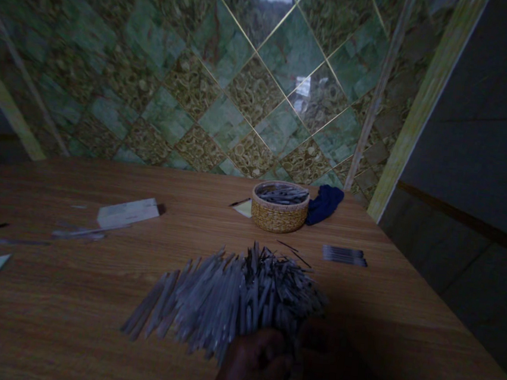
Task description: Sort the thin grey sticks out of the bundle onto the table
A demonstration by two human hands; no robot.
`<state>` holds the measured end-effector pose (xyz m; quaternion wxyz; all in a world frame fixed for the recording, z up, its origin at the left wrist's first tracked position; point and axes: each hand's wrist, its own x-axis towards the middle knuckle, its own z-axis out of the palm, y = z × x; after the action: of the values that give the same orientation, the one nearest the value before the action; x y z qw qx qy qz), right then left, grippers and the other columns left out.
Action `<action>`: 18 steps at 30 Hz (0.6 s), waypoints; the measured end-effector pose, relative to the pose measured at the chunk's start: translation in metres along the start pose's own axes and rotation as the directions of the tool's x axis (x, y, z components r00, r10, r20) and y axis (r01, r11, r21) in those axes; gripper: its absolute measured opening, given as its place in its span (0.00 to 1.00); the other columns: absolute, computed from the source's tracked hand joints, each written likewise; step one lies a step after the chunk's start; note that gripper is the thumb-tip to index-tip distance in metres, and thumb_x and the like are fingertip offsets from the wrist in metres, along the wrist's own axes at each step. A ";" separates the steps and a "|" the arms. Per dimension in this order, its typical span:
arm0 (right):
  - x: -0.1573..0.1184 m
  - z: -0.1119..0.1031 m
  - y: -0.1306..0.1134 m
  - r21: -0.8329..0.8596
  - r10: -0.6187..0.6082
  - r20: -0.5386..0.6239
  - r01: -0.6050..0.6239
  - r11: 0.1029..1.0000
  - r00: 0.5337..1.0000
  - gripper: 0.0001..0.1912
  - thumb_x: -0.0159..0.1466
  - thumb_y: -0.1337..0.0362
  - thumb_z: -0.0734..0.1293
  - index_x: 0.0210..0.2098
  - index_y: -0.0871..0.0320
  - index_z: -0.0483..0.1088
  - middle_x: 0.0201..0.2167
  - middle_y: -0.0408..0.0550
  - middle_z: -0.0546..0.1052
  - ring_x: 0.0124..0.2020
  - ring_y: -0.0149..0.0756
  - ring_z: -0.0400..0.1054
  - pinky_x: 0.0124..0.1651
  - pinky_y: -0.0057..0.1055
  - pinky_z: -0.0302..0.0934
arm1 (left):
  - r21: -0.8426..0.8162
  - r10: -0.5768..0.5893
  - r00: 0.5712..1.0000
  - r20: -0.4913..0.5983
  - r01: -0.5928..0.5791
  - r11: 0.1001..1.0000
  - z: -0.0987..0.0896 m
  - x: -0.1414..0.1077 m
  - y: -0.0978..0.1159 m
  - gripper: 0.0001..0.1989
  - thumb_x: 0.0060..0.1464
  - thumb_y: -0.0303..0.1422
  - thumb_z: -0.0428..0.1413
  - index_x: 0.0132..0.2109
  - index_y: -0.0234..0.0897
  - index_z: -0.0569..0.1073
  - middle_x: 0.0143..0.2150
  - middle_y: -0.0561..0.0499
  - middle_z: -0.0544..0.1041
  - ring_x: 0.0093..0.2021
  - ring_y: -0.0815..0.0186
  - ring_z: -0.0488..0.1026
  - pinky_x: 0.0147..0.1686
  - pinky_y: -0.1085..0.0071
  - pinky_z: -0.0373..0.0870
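many gray sticks [211, 299], heaped just beyond left fingers [268, 337], fanned either side

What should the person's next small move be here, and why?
Probably ease a few sticks free from the pile of slim sticks: the left hand and dim right hand are close together at its near side, its right part looks jumbled, and a neat row lies farther right.
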<state>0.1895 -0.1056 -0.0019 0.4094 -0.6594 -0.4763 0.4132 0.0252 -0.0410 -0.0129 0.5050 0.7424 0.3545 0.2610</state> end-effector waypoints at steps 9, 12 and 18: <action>-0.002 0.008 0.009 -0.128 -0.120 0.105 0.133 0.983 0.987 0.05 0.48 0.64 0.63 0.22 0.58 0.61 0.21 0.39 0.62 0.26 0.29 0.55 0.28 0.25 0.49 | -0.059 -0.020 0.997 0.072 0.024 0.998 0.000 0.002 -0.006 0.06 0.45 0.33 0.55 0.24 0.36 0.71 0.19 0.57 0.63 0.22 0.70 0.60 0.22 0.76 0.55; -0.003 0.009 0.007 -0.142 -0.116 0.100 0.130 0.981 0.988 0.04 0.48 0.66 0.63 0.22 0.58 0.61 0.21 0.38 0.63 0.26 0.28 0.56 0.28 0.24 0.50 | -0.084 -0.045 0.995 0.092 0.053 0.995 0.000 0.000 -0.003 0.06 0.45 0.32 0.54 0.25 0.36 0.72 0.20 0.57 0.65 0.23 0.70 0.62 0.22 0.76 0.56; -0.003 0.009 0.013 -0.175 -0.194 0.081 0.206 0.963 0.978 0.03 0.49 0.66 0.64 0.25 0.57 0.65 0.22 0.39 0.67 0.26 0.29 0.59 0.27 0.23 0.52 | -0.218 -0.130 0.991 0.024 0.132 0.967 0.001 -0.002 0.014 0.07 0.41 0.32 0.56 0.20 0.36 0.68 0.16 0.59 0.62 0.18 0.73 0.57 0.19 0.77 0.52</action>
<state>0.1839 -0.1097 -0.0166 0.3717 -0.6292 -0.5889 0.3451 0.0281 -0.0468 -0.0004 0.6014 0.6586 0.3695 0.2609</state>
